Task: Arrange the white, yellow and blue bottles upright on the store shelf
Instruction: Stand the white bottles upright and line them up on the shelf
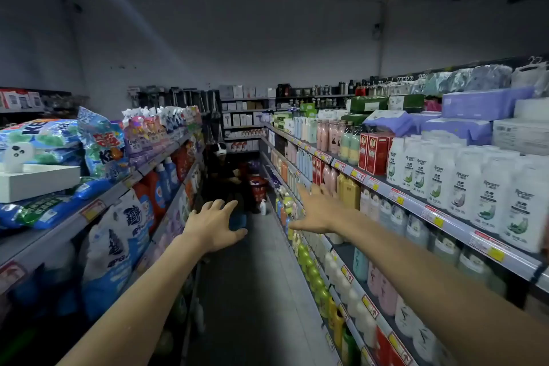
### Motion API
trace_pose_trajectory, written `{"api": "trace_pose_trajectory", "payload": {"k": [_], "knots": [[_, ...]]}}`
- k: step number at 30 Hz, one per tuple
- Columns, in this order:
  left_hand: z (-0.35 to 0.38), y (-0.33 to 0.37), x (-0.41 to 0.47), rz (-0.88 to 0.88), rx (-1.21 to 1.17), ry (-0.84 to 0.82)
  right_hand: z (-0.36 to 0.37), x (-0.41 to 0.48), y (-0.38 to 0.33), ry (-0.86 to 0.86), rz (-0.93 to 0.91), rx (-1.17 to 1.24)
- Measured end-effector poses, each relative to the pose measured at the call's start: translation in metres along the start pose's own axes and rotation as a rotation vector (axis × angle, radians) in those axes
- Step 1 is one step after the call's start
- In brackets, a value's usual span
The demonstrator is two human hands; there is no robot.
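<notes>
Both my arms stretch forward down a store aisle. My left hand [214, 224] hovers over the aisle floor with fingers spread and holds nothing. My right hand [319, 211] reaches toward the right-hand shelf [416, 205], fingers straight and empty, close to the yellow bottles [349, 192]. White bottles [463, 184] stand upright in rows on the upper right shelf. Pale blue bottles [304, 162] stand farther along that shelf. A white pump bottle [263, 207] stands alone on the floor ahead.
Detergent bags and jugs fill the left shelving [113, 187]. A person crouches at the aisle's far end [221, 169] beside a red basket [258, 187]. Green, white and pink bottles line the lower right shelves [341, 282].
</notes>
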State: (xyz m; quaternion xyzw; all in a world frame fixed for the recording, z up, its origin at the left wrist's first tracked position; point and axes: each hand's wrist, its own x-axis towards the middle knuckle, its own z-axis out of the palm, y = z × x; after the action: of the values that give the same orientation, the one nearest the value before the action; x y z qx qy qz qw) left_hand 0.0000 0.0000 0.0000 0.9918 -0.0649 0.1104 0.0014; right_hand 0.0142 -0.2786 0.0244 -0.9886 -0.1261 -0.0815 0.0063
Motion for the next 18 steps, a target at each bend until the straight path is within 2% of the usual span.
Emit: {"api": "trace_pose_trajectory", "payload": {"k": [3,18], "knots": [[0.016,-0.006,0.025,-0.009,0.015,0.010,0.020,0.024,0.005,0.000,-0.005,0.056],[0.128,-0.045,0.171,-0.039,0.107,-0.256,0.136,0.181,0.040,-0.099,-0.063,0.077]]}}
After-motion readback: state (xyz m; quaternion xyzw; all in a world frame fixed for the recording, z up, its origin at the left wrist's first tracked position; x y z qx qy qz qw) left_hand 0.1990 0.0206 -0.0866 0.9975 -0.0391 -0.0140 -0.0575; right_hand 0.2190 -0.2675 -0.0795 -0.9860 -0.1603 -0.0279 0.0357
